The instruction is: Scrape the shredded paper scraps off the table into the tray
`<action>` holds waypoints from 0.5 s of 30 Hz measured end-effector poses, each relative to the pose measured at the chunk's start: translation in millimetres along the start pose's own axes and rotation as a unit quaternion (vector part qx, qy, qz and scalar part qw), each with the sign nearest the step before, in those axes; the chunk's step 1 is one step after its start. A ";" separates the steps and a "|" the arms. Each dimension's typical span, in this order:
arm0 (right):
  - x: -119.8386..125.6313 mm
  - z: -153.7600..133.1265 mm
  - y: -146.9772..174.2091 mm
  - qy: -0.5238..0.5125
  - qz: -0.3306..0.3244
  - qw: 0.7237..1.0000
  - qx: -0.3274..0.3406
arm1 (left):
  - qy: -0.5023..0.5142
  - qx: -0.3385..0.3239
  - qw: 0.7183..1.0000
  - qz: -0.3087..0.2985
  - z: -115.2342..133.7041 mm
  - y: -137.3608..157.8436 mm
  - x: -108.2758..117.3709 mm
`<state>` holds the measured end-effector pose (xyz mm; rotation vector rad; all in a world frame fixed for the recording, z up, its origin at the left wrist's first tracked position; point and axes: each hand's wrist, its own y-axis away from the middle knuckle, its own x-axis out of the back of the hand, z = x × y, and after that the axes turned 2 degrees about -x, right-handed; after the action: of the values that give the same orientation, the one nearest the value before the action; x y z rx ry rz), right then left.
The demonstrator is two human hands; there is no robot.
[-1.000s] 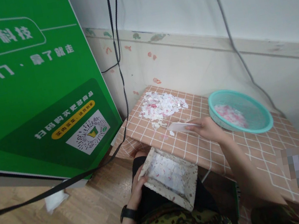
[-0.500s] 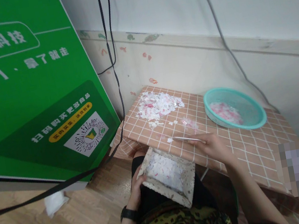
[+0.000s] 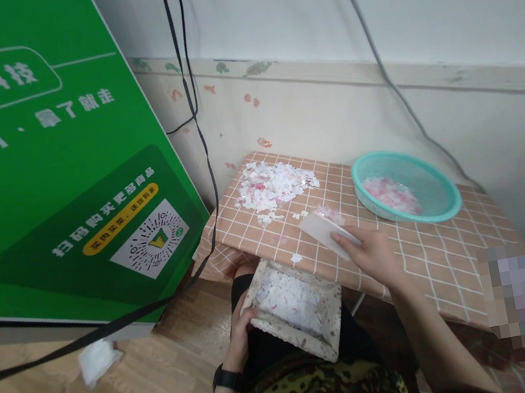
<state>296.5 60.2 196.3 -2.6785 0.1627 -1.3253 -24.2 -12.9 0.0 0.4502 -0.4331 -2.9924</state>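
My left hand [image 3: 242, 325] grips the left rim of a shallow speckled tray [image 3: 336, 339], which rests on my lap under the table's front edge. Small white paper-like scraps [image 3: 288, 297] cover the tray's bottom. In my right hand [image 3: 368, 252] is a flat white card [image 3: 323, 234], tilted over the checked tablecloth with its broad face showing. A small white scrap [image 3: 296, 258] lies by the table edge, left of the card. Just behind the card are pinkish translucent bits [image 3: 330, 213]. Farther back spreads a heap of white and pink scraps [image 3: 275, 184].
A turquoise basin [image 3: 440, 209] with pink and white bits stands on the table [image 3: 456, 257] at the right, near the wall. A green cabinet [image 3: 63, 191] rises on the left. Black cords [image 3: 192, 100] hang before it. A white bag-like item [image 3: 97, 361] lies on the floor.
My right hand has lifted and turned the card, from edge-on beside the small scrap to broad face showing, a little to the right. My left hand and the tray stay put.
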 end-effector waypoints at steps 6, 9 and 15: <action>-16.1 -2.5 -25.9 0.083 0.096 0.991 -0.050 | 0.002 0.008 1.000 0.001 -0.3 -0.7 0.8; -25.9 -4.8 -38.5 0.118 0.098 0.987 -0.043 | 0.002 0.004 1.000 0.004 -0.5 -1.1 1.3; -34.2 -6.7 -44.5 0.131 0.078 0.988 -0.009 | -0.004 0.005 1.000 0.012 -7.1 -2.2 5.2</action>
<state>271.8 108.9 181.7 -2.4362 0.4066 -1.6252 -27.2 -13.3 -8.6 0.4301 -0.4497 -2.9709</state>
